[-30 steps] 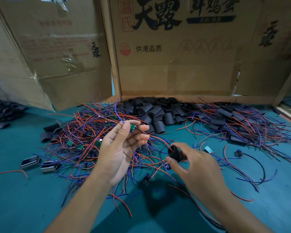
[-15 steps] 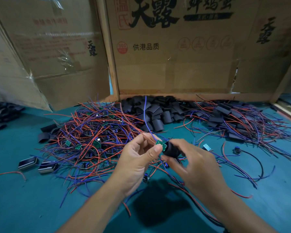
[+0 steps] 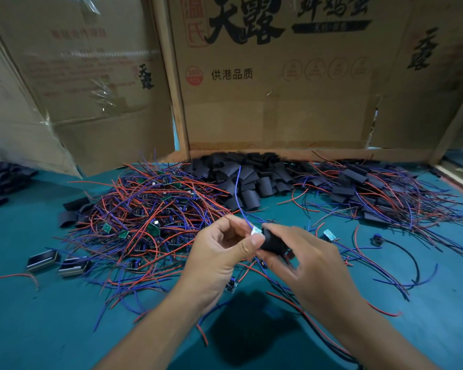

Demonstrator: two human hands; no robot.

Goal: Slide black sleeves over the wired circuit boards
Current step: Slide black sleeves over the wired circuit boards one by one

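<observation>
- Cardboard boxes (image 3: pixel 275 84), printed with Chinese characters, standing along the back of the table.
- Teal table top (image 3: pixel 38 321).
- 2 small metal housings (image 3: pixel 58 264), side by side at left.
- Black cable (image 3: pixel 401 252) with plug, at right.

Two hands (image 3: pixel 219 252) (image 3: pixel 313 263) — one sleeve (image 3: pixel 274 243) held; two metal housings (image 3: pixel 42 260) (image 3: pixel 74 267).

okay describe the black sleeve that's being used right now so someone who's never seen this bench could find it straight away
Start at the teal table below the cardboard wall, then find the two hands at its centre. The black tubular sleeve sits pinched in the right hand, meeting a small circuit board held by the left hand. Every other sleeve lies loose in piles.
</observation>
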